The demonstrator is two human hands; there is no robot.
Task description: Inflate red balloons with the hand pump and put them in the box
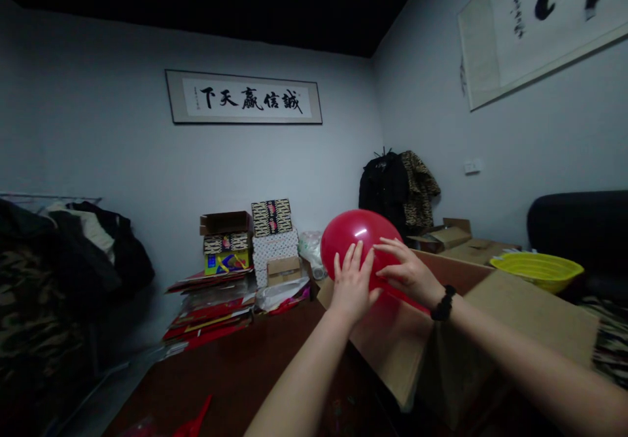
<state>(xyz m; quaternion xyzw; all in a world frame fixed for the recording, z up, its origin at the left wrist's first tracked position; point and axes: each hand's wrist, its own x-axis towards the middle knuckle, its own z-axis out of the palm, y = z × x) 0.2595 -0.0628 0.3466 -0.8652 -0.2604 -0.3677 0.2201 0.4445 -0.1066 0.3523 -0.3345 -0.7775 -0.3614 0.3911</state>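
A shiny, inflated red balloon is between and in front of my hands, over an open cardboard box. My left hand holds its near side, fingers spread across the surface and thumb pointing right. From the right, my right hand grips the balloon with bent fingers; a dark band circles that wrist. The balloon's neck is not visible. Below my hands, one box flap slants down toward the table.
On the dark red table, a red item lies near the front edge. Flat red packaging and stacked boxes stand at the back. A yellow basket sits right, beyond the cardboard box. Clothes hang left.
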